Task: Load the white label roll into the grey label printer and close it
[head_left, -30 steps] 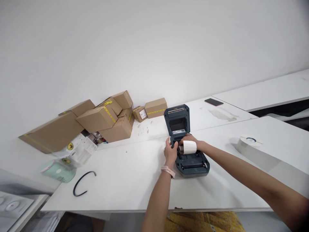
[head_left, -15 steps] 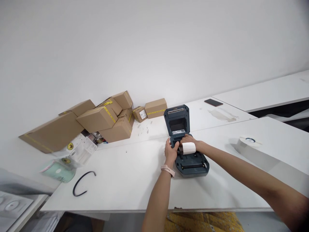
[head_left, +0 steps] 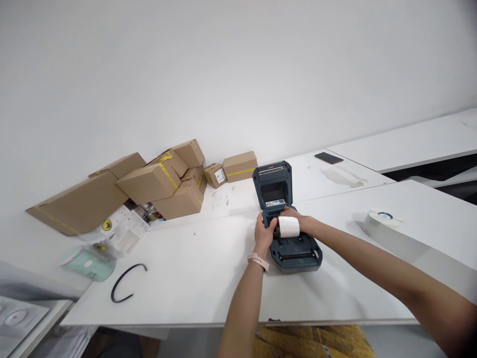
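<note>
A dark blue-grey label printer (head_left: 298, 261) stands on the table with its lid (head_left: 274, 186) tilted up at the back. Inside it sits a small white label roll (head_left: 288, 226). My left hand (head_left: 264, 231) is closed round the printer's left side wall, its thumb over the inner edge beside the roll. My right hand (head_left: 294, 215) reaches in from the right, curled behind the roll and holding it; its fingertips are partly hidden by the roll. A black roller lies across the printer's front.
Cardboard boxes (head_left: 149, 181) are piled at the back left, beside a clear package and a green pouch (head_left: 89, 263). A black curved band (head_left: 121, 283) lies at front left. A large label roll (head_left: 385, 219) is on the right, and a phone (head_left: 328, 157) lies farther back.
The white roll has shifted slightly left and up inside the printer, covering more of the dark holder by my left thumb. My right hand has moved with it; my left stays put.
</note>
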Demonstrator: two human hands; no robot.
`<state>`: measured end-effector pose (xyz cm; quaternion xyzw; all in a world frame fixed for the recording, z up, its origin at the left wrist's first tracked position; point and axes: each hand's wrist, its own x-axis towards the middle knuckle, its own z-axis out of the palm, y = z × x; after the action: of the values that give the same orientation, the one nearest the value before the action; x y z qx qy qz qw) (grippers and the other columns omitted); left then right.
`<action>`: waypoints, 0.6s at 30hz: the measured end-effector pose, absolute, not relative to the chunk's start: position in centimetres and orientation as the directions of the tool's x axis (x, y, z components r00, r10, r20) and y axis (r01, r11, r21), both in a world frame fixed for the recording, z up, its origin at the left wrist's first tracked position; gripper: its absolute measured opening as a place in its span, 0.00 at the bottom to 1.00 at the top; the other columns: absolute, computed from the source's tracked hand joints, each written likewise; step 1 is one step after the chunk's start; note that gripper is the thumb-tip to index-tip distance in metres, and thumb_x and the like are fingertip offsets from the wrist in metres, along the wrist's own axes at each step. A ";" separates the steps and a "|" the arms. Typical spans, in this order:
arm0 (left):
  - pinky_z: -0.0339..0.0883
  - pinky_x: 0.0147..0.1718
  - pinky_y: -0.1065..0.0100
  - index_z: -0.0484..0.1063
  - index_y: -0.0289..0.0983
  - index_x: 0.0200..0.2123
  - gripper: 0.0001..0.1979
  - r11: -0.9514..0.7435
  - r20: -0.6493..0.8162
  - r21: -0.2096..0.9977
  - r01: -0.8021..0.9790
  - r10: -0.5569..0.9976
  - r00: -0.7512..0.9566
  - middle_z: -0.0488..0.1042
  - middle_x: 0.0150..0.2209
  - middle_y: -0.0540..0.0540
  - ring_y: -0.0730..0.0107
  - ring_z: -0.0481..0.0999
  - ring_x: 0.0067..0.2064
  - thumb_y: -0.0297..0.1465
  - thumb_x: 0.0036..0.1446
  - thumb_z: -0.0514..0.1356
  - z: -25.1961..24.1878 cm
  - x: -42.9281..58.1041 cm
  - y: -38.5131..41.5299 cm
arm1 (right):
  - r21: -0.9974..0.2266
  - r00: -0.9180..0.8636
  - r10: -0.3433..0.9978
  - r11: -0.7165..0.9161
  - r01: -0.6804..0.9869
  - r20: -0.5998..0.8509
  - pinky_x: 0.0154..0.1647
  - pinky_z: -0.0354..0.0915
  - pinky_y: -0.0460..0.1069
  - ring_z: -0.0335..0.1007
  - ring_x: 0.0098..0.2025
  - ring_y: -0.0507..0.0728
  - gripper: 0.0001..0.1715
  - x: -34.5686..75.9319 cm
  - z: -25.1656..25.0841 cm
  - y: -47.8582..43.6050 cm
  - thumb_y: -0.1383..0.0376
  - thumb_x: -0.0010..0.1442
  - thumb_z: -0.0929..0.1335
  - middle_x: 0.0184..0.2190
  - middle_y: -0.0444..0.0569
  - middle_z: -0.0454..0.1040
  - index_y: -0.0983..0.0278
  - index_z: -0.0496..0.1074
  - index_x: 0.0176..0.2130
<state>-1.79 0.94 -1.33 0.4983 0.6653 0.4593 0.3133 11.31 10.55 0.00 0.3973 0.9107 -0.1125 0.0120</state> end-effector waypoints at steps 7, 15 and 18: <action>0.62 0.56 0.58 0.58 0.38 0.64 0.36 0.092 0.039 0.918 0.385 0.947 -0.319 0.69 0.60 0.36 0.52 0.68 0.60 0.46 0.56 0.61 -1.3 -1.7 0.9 | -0.142 -0.751 0.640 0.738 0.659 -0.162 0.49 0.69 0.57 0.71 0.49 0.57 0.18 11.7 0.6 10.2 0.58 0.65 0.66 0.52 0.52 0.71 0.64 0.70 0.52; 0.54 0.63 0.56 0.67 0.38 0.57 0.24 -0.203 0.408 0.784 0.587 0.881 -0.239 0.68 0.59 0.41 0.60 0.63 0.63 0.25 0.58 0.51 0.1 -1.3 -2.7 | -0.212 -0.835 0.539 0.834 0.510 0.110 0.56 0.60 0.56 0.69 0.51 0.63 0.16 16.0 2.6 6.0 0.70 0.53 0.68 0.44 0.55 0.77 0.64 0.76 0.43; 0.55 0.64 0.54 0.68 0.39 0.55 0.31 -0.386 0.509 0.701 0.600 0.860 -0.041 0.71 0.57 0.43 0.62 0.63 0.63 0.17 0.48 0.49 -0.2 -0.8 -5.7 | -0.285 -0.799 0.544 0.833 0.475 0.258 0.55 0.62 0.56 0.70 0.52 0.61 0.28 18.2 2.4 3.5 0.78 0.49 0.62 0.46 0.55 0.77 0.64 0.75 0.47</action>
<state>-0.79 -5.69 -0.15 0.6790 0.5375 0.4814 0.1351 18.19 3.50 2.44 0.2702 0.9426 -0.1033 -0.1665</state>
